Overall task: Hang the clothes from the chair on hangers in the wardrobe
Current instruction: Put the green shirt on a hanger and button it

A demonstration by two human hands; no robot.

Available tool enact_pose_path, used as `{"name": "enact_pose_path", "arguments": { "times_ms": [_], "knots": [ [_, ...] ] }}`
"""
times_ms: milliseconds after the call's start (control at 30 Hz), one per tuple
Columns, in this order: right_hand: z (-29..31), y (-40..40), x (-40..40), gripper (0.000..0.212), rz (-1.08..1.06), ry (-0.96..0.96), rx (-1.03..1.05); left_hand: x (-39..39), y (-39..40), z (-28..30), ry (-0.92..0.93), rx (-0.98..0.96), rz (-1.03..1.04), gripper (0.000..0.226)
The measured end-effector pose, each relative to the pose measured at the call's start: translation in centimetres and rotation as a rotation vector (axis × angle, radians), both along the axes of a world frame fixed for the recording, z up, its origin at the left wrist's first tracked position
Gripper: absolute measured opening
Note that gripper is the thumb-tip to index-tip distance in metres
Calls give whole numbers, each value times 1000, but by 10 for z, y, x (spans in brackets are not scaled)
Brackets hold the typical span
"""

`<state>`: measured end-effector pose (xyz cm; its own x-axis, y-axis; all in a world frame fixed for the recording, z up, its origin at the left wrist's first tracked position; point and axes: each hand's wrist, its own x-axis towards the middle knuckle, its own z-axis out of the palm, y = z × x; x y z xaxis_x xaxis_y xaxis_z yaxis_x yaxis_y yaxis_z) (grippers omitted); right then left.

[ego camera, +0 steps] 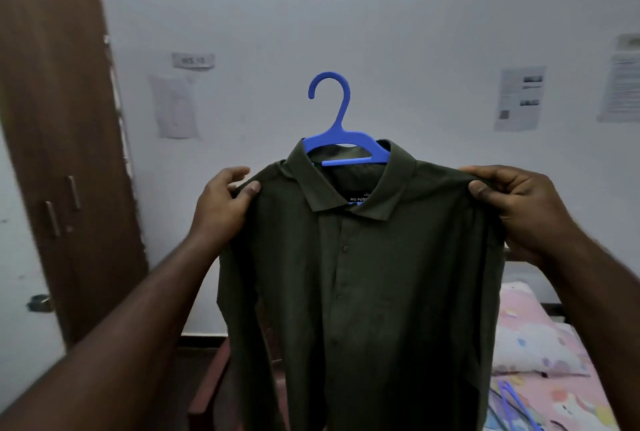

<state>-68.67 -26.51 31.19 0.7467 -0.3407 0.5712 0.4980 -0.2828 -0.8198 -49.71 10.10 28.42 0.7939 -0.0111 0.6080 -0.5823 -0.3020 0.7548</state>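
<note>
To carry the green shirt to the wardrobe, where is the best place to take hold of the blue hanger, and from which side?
Probably the straight neck just below the hook of the blue hanger, taken from above the collar. That part stands bare and upright over the dark green shirt, while the arms are inside the shoulders, which the left hand and right hand pinch.

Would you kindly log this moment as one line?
left hand grips shirt shoulder | right hand grips other shoulder | blue hanger in collar | not yet hung
</note>
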Motion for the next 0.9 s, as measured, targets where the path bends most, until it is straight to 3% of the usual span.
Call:
{"name": "enact_pose_path", "arguments": {
  "times_ms": [200,433,700,900],
  "knots": [
    [-2,79,8,30,182,43,106,-30,120,-29,284,-412,-250,13],
    [2,163,21,33,401,69,72,-81,229,-20,243,-682,-217,15],
    [-6,258,57,40,708,178,58,-133,334,-13,177,-732,-9,15],
    [-8,320,85,32,826,91,173,-178,389,-4,154,-476,300,19]
  ]
}}
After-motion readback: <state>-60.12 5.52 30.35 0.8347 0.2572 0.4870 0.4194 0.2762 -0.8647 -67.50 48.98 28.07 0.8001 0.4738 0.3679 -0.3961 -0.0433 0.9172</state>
